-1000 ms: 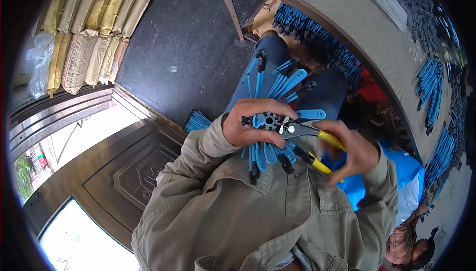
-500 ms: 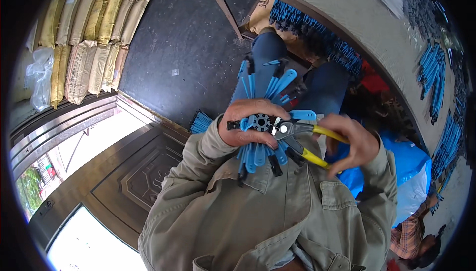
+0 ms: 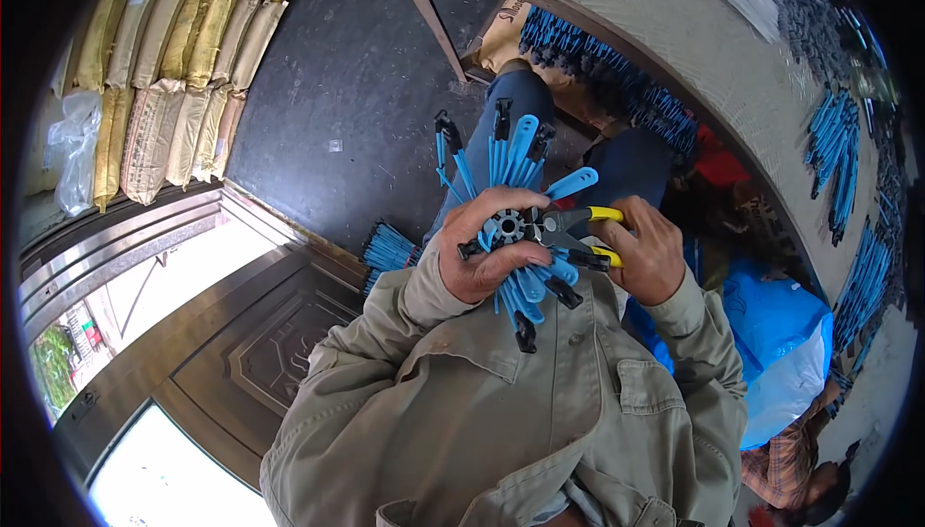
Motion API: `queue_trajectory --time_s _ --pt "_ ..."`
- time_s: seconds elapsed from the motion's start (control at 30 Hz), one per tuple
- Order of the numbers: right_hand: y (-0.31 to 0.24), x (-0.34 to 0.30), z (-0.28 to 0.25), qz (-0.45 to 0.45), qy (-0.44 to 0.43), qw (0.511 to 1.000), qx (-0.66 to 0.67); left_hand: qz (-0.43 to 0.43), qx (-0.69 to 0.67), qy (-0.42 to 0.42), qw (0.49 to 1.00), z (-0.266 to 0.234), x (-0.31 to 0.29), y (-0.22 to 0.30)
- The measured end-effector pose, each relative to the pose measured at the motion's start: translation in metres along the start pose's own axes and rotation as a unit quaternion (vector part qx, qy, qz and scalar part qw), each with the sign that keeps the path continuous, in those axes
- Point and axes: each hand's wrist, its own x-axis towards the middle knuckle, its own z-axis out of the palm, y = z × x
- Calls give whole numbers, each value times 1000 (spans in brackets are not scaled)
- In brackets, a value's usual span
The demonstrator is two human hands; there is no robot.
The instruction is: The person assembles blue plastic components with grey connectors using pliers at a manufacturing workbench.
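A black round hub (image 3: pixel 509 226) sits in my left hand (image 3: pixel 479 250), with the fingers and thumb wrapped round it. Blue plastic arms (image 3: pixel 520 144) with black clips (image 3: pixel 502 115) at their ends fan out from the hub, toward my knees and toward my jacket. My right hand (image 3: pixel 647 250) grips the yellow handles of a pair of pliers (image 3: pixel 568 226). Its jaws are at the right side of the hub, beside my left thumb; exactly what lies between them is too small to tell.
A bundle of blue arms (image 3: pixel 389 248) stands left of my legs. On the right, a table (image 3: pixel 674 16) carries more blue pieces (image 3: pixel 834 156) and black parts. A blue plastic bag (image 3: pixel 771 334) lies by my right elbow, near another person's plaid sleeve (image 3: pixel 782 460). Stacked sacks (image 3: pixel 183 55) line the far left.
My right hand has moved left toward the hub and closed the pliers' handles together. The hub and its blue arms have turned a little in my left hand.
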Motion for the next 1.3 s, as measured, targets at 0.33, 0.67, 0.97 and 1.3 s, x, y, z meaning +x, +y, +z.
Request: queue_trajectory --time_s 0.33,0.67,0.97,1.3 --pt "14 10 -37 -10 -123 992 33 -10 -5 -3 1000 0 8 -3" --pt "21 51 -103 81 -436 857 261 -49 -93 -154 983 -14 15 -2" --pt "17 58 -97 31 -412 887 204 -89 -72 -136 984 -11 14 -3" --pt "66 21 -102 163 14 978 -129 -78 -67 1 995 1 24 -8"
